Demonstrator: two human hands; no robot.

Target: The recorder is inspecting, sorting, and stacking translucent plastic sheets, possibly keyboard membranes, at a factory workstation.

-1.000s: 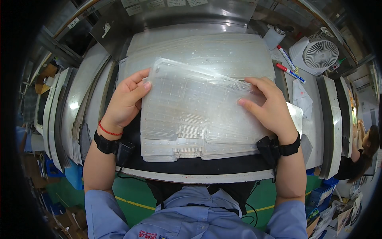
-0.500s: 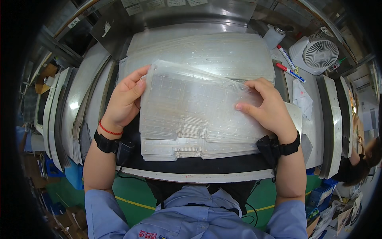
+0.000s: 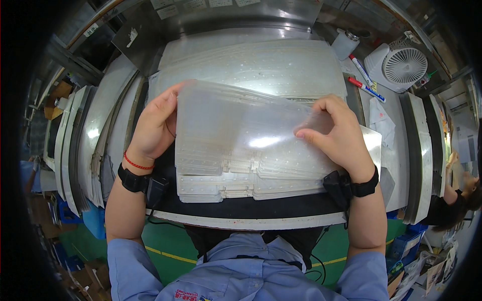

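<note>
Both my hands are on a clear plastic sheet point(image 3: 241, 120), the top one of a bundle of see-through sheets with small dots and a finely ribbed notch at the near edge. My left hand point(image 3: 154, 118) is closed on the sheets' left edge near the far corner, its fingertips partly behind them. At the right, my right hand point(image 3: 337, 131) pinches the sheet between thumb and fingers, bending its far right edge. Under the bundle, nearer to me, lies a lower stack of similar sheets point(image 3: 201, 190) on the black mat point(image 3: 241, 209).
Behind the bundle stands a wide pile of larger translucent sheets point(image 3: 281, 65). To the right are markers point(image 3: 366, 90), a crumpled white cloth point(image 3: 380, 123), a white fan point(image 3: 401, 67) and a bottle point(image 3: 345, 45). Stacked panels point(image 3: 103, 123) stand at the left. Another person point(image 3: 454, 200) is at far right.
The top sheet now bows and catches the light, hiding much of the dot pattern. My left hand has shifted slightly left; my right has risen a little at the fingers.
</note>
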